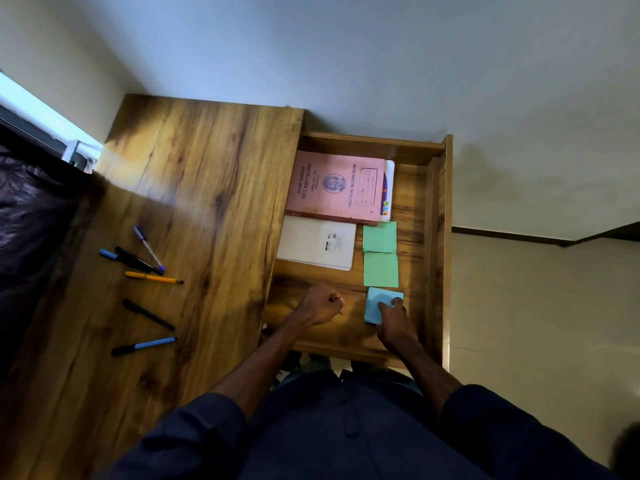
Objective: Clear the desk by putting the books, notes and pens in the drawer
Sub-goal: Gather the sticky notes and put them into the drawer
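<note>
Wooden bench point(207, 202) at the frame's left holds six pens point(154, 278), the part I judge left. Books point(334, 188) and green notes point(380, 254) lie in the drawer point(434, 237), centre-right. There my right hand point(396, 323) grasps the blue notes point(373, 308); my left hand point(320, 304) is clenched, seemingly empty.

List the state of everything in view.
left grip, curled, contents unclear
right grip, pinching blue notes
drawer, open
pink book, closed, in drawer
white notebook, closed, in drawer
green notes, in drawer
pens, on desk
</note>
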Demonstrator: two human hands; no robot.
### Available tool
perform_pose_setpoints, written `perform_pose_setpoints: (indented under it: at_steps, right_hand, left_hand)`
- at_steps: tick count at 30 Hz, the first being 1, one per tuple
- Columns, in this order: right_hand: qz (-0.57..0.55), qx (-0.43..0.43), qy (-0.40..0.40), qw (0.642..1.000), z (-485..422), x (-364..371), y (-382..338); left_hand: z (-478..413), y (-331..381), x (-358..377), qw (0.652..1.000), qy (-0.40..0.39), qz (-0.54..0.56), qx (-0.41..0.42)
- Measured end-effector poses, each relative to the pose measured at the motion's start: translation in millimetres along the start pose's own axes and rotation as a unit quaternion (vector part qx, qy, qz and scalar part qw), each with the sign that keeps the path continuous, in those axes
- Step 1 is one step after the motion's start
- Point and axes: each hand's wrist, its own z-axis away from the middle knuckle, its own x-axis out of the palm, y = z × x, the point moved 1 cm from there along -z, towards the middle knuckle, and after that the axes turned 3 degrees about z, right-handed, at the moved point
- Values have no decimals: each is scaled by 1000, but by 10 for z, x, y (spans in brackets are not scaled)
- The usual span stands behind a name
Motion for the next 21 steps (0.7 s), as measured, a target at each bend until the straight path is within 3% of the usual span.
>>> perform_pose_setpoints:
  at_steps: [15, 21]
  right_hand:
    - [-21, 9, 9, 1000, 16, -50, -114]
    - [-126, -12, 123, 984, -4, -201, -437]
  left_hand:
    - [89, -117, -84, 1000, -10, 5, -5]
    - [147, -189, -168, 1000, 12, 14, 14]
